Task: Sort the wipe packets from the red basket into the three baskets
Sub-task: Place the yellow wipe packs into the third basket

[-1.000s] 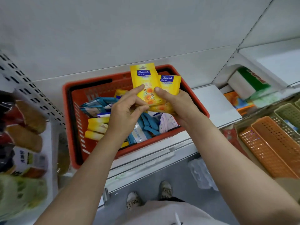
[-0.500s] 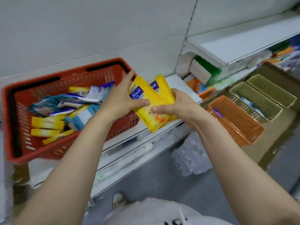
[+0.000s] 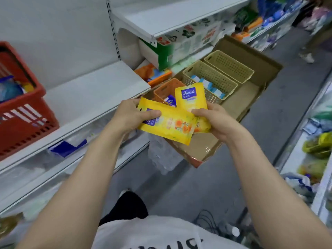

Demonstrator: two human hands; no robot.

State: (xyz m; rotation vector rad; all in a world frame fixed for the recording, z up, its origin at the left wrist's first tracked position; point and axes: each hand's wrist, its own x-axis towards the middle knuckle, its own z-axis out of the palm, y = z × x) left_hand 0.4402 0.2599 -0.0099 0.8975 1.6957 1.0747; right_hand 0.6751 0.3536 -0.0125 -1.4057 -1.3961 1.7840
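My left hand [image 3: 131,114] pinches one end of a yellow wipe packet [image 3: 172,125] that lies flat between both hands. My right hand [image 3: 213,119] grips a second yellow packet [image 3: 190,97] standing upright behind the first. Both packets hover just in front of an orange basket [image 3: 164,91] with a purple-and-white packet inside. Behind it a beige basket [image 3: 212,76] holds blue-and-white packets, and another beige basket [image 3: 230,66] stands farther back. The red basket [image 3: 23,121] sits on the white shelf at the far left, partly cut off.
The three small baskets stand in a brown cardboard tray [image 3: 255,90] on the floor aisle. A white shelf [image 3: 86,97] runs along the left, with boxed goods [image 3: 161,53] stacked under the upper shelf. A clear plastic bag [image 3: 161,157] lies below the tray. Goods fill shelving at the right.
Both hands have carried the two yellow packets away from the red basket, rightward to above the orange basket. The view has swung right, so the red basket is now at the left edge.
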